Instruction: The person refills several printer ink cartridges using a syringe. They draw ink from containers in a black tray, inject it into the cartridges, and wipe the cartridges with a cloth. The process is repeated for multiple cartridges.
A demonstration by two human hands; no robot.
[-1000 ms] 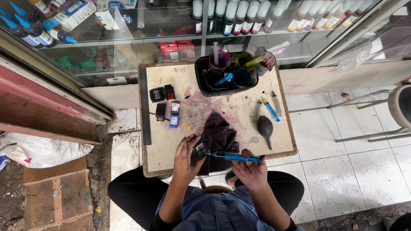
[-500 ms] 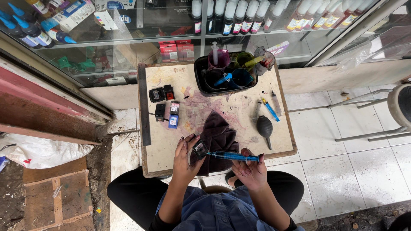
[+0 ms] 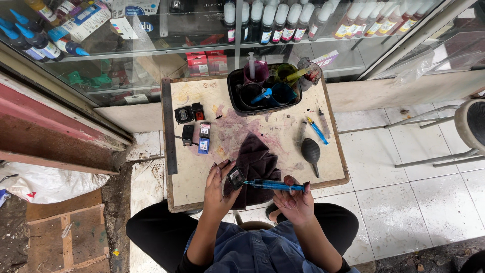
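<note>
Low centre of frame: my left hand [image 3: 218, 187] is closed around a small black ink cartridge [image 3: 235, 177], held just above the near edge of the counter [image 3: 184, 182]. My right hand [image 3: 293, 199] is closed on the rear of a blue syringe [image 3: 273, 186]. The syringe's long axis lies level across the frame, tip toward the left, where it meets the cartridge's right face; the cartridge sits directly left of the right-hand grip, at the far end of the barrel. The left hand is the nearer one to it.

Beneath both: a dark maroon cloth [image 3: 255, 162], soft and rumpled. The counter top is pale board, blotched with purple and yellow stain.

Mid-frame: a black rubber bulb blower [image 3: 310, 150], smooth, teardrop-shaped; a second blue syringe [image 3: 317, 130]; further cartridges [image 3: 194, 124] to the left, hard black plastic.

Upper centre: a black tray [image 3: 233, 91] holding ink-stained cups. Beyond it, a glass cabinet [image 3: 151, 48] with rows of ink bottles.
</note>
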